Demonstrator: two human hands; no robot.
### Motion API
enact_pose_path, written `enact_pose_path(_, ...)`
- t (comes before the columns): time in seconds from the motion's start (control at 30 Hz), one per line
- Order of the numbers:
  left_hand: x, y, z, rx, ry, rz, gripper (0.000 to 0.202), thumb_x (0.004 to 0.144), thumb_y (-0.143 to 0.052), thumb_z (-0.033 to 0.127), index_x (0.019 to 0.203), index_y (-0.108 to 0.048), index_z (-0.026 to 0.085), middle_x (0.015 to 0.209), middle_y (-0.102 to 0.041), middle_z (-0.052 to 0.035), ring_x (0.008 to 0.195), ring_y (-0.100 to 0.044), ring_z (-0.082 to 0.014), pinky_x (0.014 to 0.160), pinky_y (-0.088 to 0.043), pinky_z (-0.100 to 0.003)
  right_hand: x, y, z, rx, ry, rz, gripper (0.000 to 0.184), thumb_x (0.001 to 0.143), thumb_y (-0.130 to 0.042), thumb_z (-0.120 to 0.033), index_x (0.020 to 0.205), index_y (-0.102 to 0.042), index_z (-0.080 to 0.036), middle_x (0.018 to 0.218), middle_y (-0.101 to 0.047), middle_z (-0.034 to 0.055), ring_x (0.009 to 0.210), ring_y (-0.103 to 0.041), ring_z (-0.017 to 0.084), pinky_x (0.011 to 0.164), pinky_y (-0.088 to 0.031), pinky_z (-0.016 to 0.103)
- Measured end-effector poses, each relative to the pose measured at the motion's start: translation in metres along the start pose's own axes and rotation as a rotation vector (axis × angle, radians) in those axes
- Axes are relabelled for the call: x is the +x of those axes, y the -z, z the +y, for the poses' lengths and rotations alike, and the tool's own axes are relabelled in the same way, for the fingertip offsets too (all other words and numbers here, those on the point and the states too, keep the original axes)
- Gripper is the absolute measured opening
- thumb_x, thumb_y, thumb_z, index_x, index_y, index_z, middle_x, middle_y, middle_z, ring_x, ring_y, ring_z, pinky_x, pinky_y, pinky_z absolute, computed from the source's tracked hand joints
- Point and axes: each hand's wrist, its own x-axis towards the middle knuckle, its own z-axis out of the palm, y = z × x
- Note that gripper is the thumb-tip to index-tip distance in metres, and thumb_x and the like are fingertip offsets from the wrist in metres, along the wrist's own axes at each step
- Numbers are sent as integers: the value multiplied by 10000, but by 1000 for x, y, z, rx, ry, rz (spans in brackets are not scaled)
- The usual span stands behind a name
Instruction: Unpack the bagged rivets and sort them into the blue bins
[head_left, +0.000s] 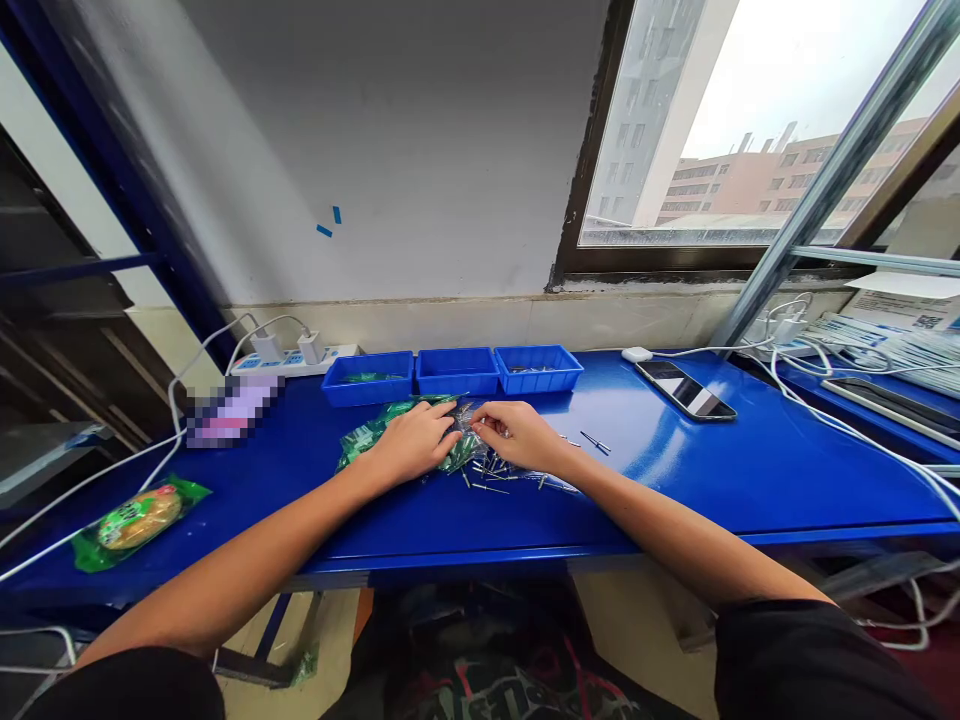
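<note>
I see a loose heap of shiny green plastic packets [364, 440], crumpled and overlapping, lying on the glossy blue counter [637, 500]. Against the heap's right side I can make out crinkled clear plastic [463, 414], partly covered, so I can't tell its full shape. Just beside it, slim silver metal rivets with long thin shafts [491, 470] lie on their sides, pointing every way, some crossing and touching. One more rivet [596, 442] lies farther right, apart from the main cluster, slanting across the bare surface.
</note>
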Motion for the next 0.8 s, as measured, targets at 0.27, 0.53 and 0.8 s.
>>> enact_pose_path(0.27, 2, -4, -1, -86, -68, 31, 395, 917, -318, 335, 1187, -561, 181, 1323, -488, -72, 1078, -518, -248, 907, -423, -386, 0, 1, -1, 0, 6, -8, 131, 824, -501, -185, 849, -627, -164, 623, -579, -6, 560, -485, 102, 548, -347, 223)
enact_pose_path(0.53, 6, 0, 5, -115, -79, 14, 343, 908, -351, 302, 1109, -609, 199, 1234, -563, -54, 1012, -550, -213, 897, -421, -346, 1, 0, 3, -13, 2, -3, 129, 827, -512, -214, 841, -631, -165, 623, -580, -6, 553, -478, 97, 549, -349, 226)
enact_pose_path(0.8, 7, 0, -2, -361, -60, 112, 326, 898, -394, 309, 1087, -620, 169, 1202, -571, -85, 1110, -520, -214, 962, -400, -338, 0, 1, 5, 18, 2, 30, 124, 825, -496, -211, 871, -603, -170, 688, -594, 10, 603, -515, 112, 587, -396, 244)
